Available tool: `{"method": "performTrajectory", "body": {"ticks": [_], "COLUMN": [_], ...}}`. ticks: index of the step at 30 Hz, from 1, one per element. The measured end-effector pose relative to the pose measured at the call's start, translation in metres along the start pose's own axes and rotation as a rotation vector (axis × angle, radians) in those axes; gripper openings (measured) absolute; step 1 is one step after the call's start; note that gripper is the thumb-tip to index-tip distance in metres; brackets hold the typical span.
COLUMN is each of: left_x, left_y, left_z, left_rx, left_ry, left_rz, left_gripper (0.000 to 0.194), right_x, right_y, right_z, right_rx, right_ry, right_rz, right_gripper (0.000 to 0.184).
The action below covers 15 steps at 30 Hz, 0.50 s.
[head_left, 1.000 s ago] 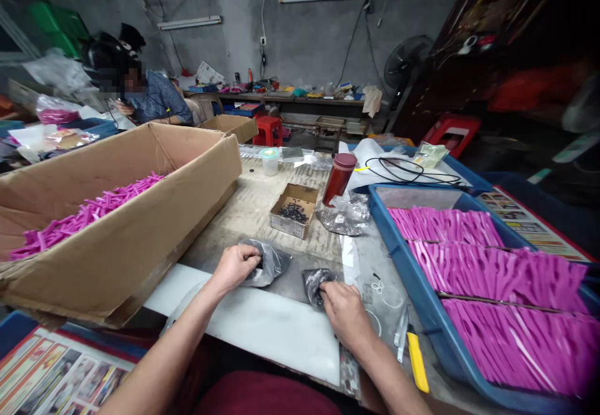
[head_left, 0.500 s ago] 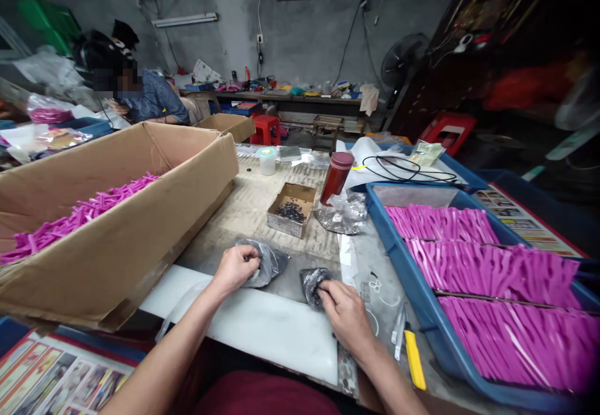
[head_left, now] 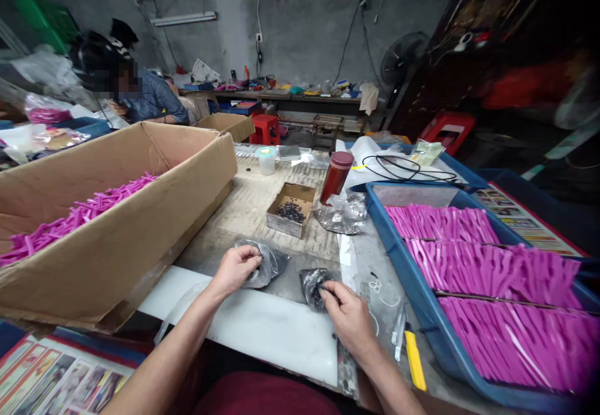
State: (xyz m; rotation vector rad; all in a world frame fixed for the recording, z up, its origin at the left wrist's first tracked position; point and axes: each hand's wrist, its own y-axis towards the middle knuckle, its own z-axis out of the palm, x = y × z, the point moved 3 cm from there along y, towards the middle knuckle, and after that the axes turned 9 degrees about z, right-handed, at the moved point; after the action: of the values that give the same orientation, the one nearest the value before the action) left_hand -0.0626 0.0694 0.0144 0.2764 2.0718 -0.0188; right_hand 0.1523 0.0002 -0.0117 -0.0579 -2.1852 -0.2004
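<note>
My left hand (head_left: 238,267) is closed at the mouth of a clear plastic bag (head_left: 274,266) with dark contents. Its thumb and fingertips are pinched together, and what lies between them is too small to make out. To the right, my right hand (head_left: 347,312) pinches at the opening of a smaller bag (head_left: 312,285) full of small black pieces. Whether it grips the bag or a piece inside cannot be seen. Beyond both hands stands a small open cardboard box (head_left: 287,226) with small black parts in it.
A long carton (head_left: 187,180) of pink pieces stands left. At right, a blue tray (head_left: 398,265) holds rows of pink handles (head_left: 492,277). A yellow-handled cutter (head_left: 414,359), a red jar (head_left: 336,177) and a clear bag (head_left: 344,215) lie around. A co-worker (head_left: 154,96) sits far left.
My right hand has shifted slightly, its fingers drawn back a little at the small bag. The left hand stays almost in place at its bag.
</note>
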Motion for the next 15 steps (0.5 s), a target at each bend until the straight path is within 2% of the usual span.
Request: {"method": "performTrajectory", "body": {"ticks": [3, 6, 11, 15], "left_x": [-0.010, -0.018, -0.026, -0.034], "left_y": [-0.005, -0.012, -0.024, -0.032], "left_z": [0.006, 0.015, 0.041, 0.066], "left_rx": [0.015, 0.068, 0.170, 0.238], "left_ry": [-0.336, -0.545, -0.682, -0.762], "left_rz": [-0.078, -0.150, -0.210, -0.230], "left_gripper": [0.013, 0.016, 0.018, 0.018], "right_x": [-0.002, -0.002, 0.003, 0.001], "right_y": [-0.001, -0.002, -0.003, -0.008], "right_z": [0.000, 0.000, 0.003, 0.010], "right_rx": [0.039, 0.076, 0.109, 0.107], "right_ry": [0.131, 0.316, 0.657, 0.830], "right_rz": [0.111, 0.211, 0.334, 0.406], "right_gripper": [0.016, 0.017, 0.013, 0.012]}}
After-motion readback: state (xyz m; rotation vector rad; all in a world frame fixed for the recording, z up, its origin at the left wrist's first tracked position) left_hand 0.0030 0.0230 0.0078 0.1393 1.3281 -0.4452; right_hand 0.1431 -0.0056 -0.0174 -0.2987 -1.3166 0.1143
